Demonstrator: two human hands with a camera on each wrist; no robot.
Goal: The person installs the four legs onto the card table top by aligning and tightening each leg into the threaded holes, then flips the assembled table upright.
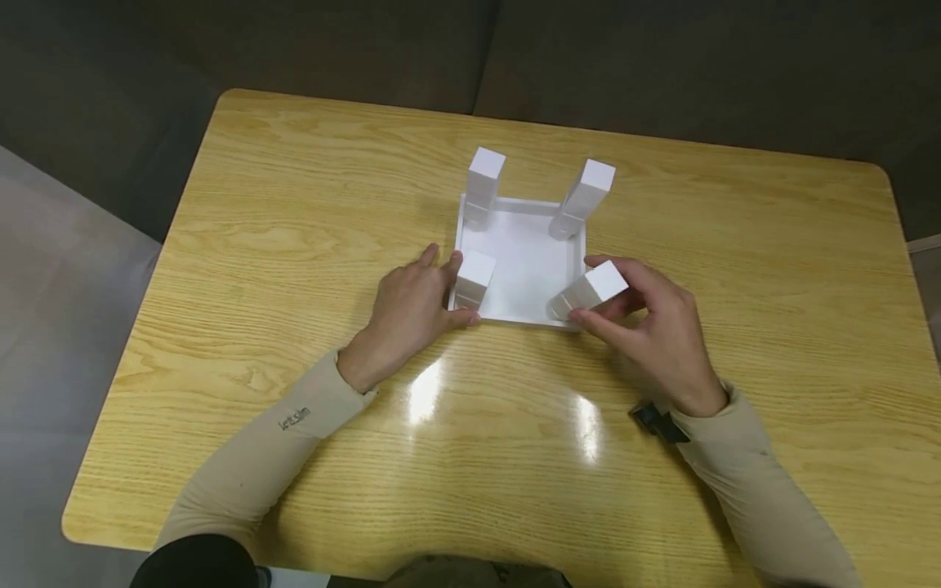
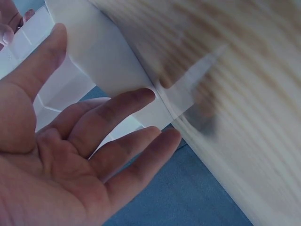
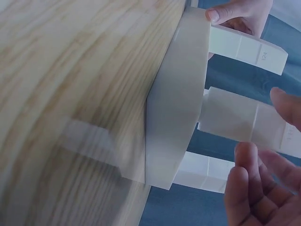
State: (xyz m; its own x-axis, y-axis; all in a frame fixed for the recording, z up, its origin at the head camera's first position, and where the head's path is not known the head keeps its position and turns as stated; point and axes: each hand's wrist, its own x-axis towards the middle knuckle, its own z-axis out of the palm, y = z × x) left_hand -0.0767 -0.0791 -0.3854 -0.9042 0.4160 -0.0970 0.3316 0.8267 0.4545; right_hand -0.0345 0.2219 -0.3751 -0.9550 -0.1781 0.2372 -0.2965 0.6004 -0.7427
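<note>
A shallow white square tray-like panel with a raised rim lies on the table, and a white square-section leg rises from each corner. At its near-left corner my left hand holds the rim, thumb along the near wall and fingers at the left wall, beside the near-left leg. My right hand has its thumb and curled fingers about the near-right leg, which leans outward in the head view. The far-left leg and far-right leg stand untouched.
A glossy wood-grain table bears the panel and reflects light near the front. Dark grey partitions stand behind its far edge. A black strap is at the right wrist.
</note>
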